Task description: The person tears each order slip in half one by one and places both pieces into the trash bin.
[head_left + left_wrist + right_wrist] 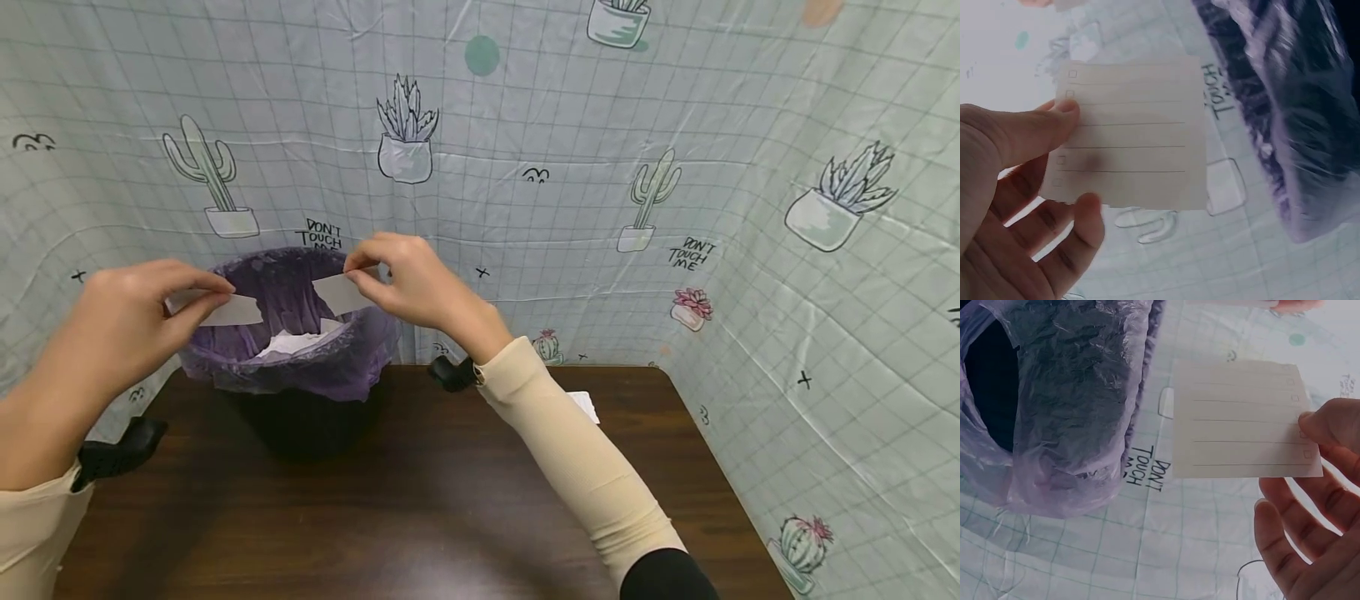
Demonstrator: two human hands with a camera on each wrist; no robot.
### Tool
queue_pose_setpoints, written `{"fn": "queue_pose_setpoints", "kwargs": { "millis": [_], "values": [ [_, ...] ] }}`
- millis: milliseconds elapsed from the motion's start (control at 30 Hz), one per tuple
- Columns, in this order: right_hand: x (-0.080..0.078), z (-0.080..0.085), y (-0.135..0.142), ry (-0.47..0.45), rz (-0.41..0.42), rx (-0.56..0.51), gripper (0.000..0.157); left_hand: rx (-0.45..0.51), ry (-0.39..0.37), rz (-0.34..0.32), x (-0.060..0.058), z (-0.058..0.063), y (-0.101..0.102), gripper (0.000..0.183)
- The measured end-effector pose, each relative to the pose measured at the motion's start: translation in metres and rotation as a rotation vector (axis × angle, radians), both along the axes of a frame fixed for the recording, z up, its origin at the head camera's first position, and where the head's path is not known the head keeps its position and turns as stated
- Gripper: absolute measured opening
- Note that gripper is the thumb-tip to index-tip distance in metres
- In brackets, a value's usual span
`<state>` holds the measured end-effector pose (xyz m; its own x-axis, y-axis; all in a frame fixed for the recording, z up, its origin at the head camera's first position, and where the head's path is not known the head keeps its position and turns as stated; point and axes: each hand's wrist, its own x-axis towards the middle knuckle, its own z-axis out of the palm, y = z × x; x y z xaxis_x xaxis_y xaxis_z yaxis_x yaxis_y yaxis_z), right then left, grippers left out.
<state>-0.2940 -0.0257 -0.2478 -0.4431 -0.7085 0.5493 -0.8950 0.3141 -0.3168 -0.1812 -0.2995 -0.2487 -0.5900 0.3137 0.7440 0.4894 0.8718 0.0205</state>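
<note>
My left hand (138,312) pinches a piece of lined paper (1135,137) between thumb and fingers; small checkboxes run down one side and one edge looks torn. A similar lined piece of paper (1241,425) is pinched by my right hand (420,279). Both pieces are apart from each other, held over the opening of a black trash bin (307,425). A purple plastic bag (330,371) lines the bin and folds over its rim. Inside it lie white paper scraps (292,342).
The bin stands at the back left of a dark wooden table (450,500). A white scrap of paper (583,406) lies near the back right, partly behind my right sleeve. Cactus-printed sheeting (525,208) encloses the back and sides.
</note>
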Motion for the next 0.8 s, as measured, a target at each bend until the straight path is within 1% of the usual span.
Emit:
{"fn": "queue_pose_setpoints", "kwargs": {
  "millis": [167, 333, 467, 567, 667, 800],
  "values": [
    [-0.001, 0.0, -0.011, -0.012, -0.001, 0.007, 0.012, 0.007, -0.013, 0.03, -0.004, -0.005, -0.005, 0.024],
    [-0.002, -0.003, -0.023, -0.022, -0.006, 0.008, 0.013, 0.021, -0.005, 0.016, -0.011, -0.009, -0.009, 0.028],
    [-0.005, -0.007, -0.032, -0.063, 0.002, -0.009, 0.014, 0.051, -0.007, 0.014, -0.016, -0.011, -0.012, 0.031],
    [-0.009, -0.011, -0.038, -0.103, 0.003, -0.014, 0.015, 0.074, -0.045, 0.027, -0.016, -0.013, -0.013, 0.033],
    [-0.011, -0.016, -0.042, -0.117, -0.01, -0.015, 0.016, 0.078, -0.06, 0.035, -0.015, -0.016, -0.014, 0.034],
    [-0.014, -0.022, -0.045, -0.115, -0.017, -0.036, 0.017, 0.069, -0.041, 0.053, -0.016, -0.02, -0.017, 0.028]
  ]
}}
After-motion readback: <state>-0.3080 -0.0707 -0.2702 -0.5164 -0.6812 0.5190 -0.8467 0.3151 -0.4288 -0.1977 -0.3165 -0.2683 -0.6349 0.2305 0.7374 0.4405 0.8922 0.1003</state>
